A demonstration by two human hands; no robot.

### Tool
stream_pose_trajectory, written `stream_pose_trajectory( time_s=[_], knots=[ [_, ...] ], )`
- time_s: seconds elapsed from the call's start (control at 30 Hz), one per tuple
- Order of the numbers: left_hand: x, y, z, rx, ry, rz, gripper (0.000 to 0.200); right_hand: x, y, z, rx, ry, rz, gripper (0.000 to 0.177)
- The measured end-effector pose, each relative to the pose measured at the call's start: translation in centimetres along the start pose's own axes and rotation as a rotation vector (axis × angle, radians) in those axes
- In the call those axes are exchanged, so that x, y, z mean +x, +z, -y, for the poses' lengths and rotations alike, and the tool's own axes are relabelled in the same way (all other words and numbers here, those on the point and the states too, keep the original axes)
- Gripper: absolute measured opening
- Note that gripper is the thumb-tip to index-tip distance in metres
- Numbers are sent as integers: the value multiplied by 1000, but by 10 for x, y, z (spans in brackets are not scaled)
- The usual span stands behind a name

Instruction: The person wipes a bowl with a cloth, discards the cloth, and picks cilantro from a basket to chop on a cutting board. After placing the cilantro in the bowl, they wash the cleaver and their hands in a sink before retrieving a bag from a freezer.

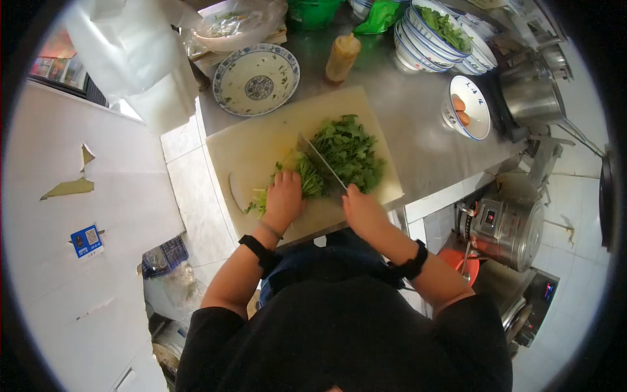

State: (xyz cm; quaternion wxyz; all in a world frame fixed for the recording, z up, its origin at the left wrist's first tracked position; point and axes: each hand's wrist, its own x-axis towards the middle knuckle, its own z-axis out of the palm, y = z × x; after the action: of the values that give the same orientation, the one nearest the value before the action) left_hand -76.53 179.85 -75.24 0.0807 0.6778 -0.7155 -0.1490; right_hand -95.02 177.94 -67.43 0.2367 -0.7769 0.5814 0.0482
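Note:
A bunch of leafy green herbs (pixel 353 153), which looks like cilantro, lies across a pale cutting board (pixel 238 150). My left hand (pixel 285 196) presses down on the stem end, its fingers bent over the stalks. My right hand (pixel 366 212) grips the handle of a kitchen knife (pixel 324 159). The blade slants across the bunch, with the leaves on its right and the stems on its left. Loose stem ends stick out to the left of my left hand. My hand hides most of the knife handle.
Behind the board are a blue-patterned bowl (pixel 228 81) with green scraps and a sauce bottle (pixel 343 60). Right of them, a white bowl (pixel 480 104) holds brown eggs (pixel 460 112), near stacked bowls (pixel 408 49). A metal pot (pixel 532 95) and a steel cooker (pixel 513 228) stand at the right.

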Motion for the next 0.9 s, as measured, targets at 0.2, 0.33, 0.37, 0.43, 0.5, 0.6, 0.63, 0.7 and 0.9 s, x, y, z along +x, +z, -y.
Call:
stream_pose_trajectory(
  time_s=[0.2, 0.33, 0.37, 0.43, 0.5, 0.6, 0.63, 0.7, 0.9],
  knots=[
    [5, 3, -3, -19, -88, 109, 59, -10, 40, -18, 57, 0, -113, 21],
    [-8, 2, -5, 39, -75, -65, 60, 7, 34, -3, 78, 15, -144, 21],
    [-10, -1, -2, 38, -36, -98, 55, 14, 31, -3, 101, -16, -166, 21],
    [-13, -5, 1, 42, 8, -126, 50, 14, 26, -5, 131, -41, -188, 21],
    [-14, -6, 3, -67, -7, -56, 52, 9, 14, -9, 253, -124, -202, 23],
    [-13, -5, 9, -103, -22, 3, 54, -13, -8, -11, 351, -114, -361, 23],
    [-12, -6, 10, -96, -17, 2, 54, -18, -20, -14, 357, -113, -367, 23],
    [-11, -7, 13, -184, -40, -4, 54, -30, -43, -24, 504, 111, -276, 24],
    [9, -26, 18, 49, 109, -266, 56, -55, -59, -58, 767, 235, -362, 22]
  ],
)
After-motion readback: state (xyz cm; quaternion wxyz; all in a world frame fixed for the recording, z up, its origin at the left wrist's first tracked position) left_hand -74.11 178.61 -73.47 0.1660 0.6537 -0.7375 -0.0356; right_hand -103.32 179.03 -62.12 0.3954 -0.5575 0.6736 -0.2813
